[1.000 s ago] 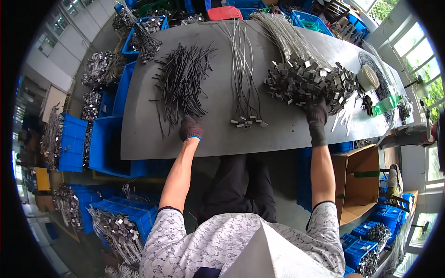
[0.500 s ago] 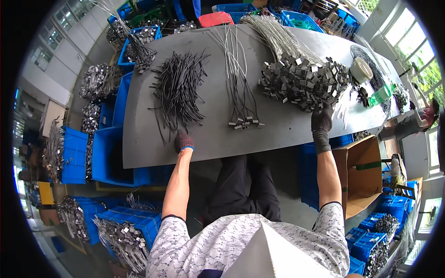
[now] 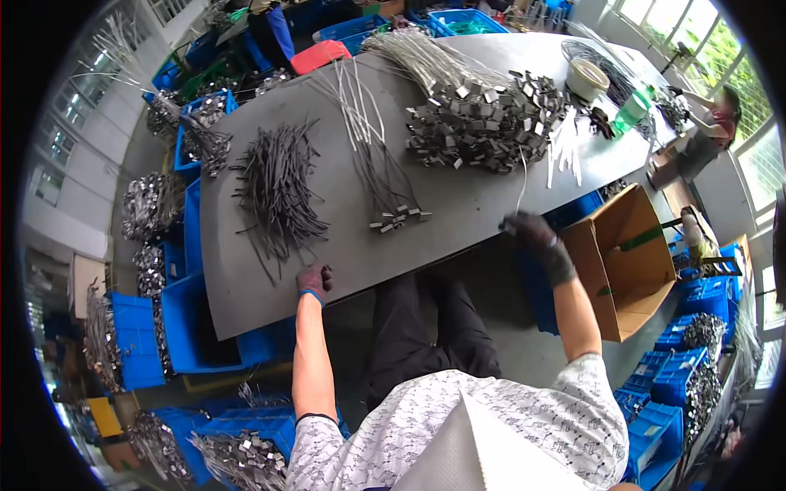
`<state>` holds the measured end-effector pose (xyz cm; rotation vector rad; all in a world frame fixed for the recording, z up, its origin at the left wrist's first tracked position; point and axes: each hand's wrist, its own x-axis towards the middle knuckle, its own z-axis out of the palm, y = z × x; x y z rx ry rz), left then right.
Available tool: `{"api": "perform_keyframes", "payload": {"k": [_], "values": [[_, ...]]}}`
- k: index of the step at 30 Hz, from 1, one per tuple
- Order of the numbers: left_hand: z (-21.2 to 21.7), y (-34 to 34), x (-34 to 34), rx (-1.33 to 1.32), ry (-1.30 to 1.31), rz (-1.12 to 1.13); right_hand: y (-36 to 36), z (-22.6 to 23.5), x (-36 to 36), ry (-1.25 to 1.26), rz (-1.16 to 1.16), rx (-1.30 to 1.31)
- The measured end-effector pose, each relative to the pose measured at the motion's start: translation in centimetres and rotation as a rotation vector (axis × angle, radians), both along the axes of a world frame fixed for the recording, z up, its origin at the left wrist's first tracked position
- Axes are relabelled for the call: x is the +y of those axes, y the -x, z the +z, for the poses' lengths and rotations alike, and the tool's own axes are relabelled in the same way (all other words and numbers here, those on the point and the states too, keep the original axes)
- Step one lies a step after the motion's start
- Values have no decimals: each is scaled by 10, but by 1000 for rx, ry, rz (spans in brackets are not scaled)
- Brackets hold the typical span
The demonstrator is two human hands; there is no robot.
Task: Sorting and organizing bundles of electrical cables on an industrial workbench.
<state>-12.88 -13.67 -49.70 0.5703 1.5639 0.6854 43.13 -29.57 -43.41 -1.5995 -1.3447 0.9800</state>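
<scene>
Near the table's front edge, my left hand, in a dark knit glove with a blue cuff, has its fingers curled. Whether anything is in them is hidden. Just beyond it lies a pile of thin dark grey strips. My right hand, also gloved, is closed at the front edge on a thin pale wire that rises toward the heap of metal-ended wires. Between the two piles lies a small bundle of wires, with small metal blocks at their near ends.
An open cardboard box stands right of the table, near my right forearm. Blue crates line the left. A tub, a green bottle and white strips lie far right. Another person is beyond.
My right hand has drawn back from the metal-ended heap to the table edge, with a pale wire trailing from it. My left hand has come away from the dark strips. The view has turned.
</scene>
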Motion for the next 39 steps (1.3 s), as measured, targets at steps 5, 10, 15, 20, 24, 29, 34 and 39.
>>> {"api": "perform_keyframes", "payload": {"k": [5,10,15,20,24,29,34,39], "values": [[36,-73,-4,-550,-70,92,63,-103,-245,375,-230,-577],[65,-209,-17,-650,-94,-315,119,-164,-456,1113,-134,-572],[10,-311,-57,-531,-390,-581,194,-143,-481,971,-65,-439],[22,-371,-121,-590,38,-446,227,-107,-479,1070,-181,-234],[60,-393,-147,-728,-18,-296,218,-131,-464,1106,-135,-273],[73,-397,-115,-485,-205,-220,194,-141,-450,996,-106,-361],[-9,-370,-89,-159,-117,-264,184,-136,-444,1002,-26,-482],[28,-402,-184,-682,19,-248,208,-78,-443,1025,62,-441]]}}
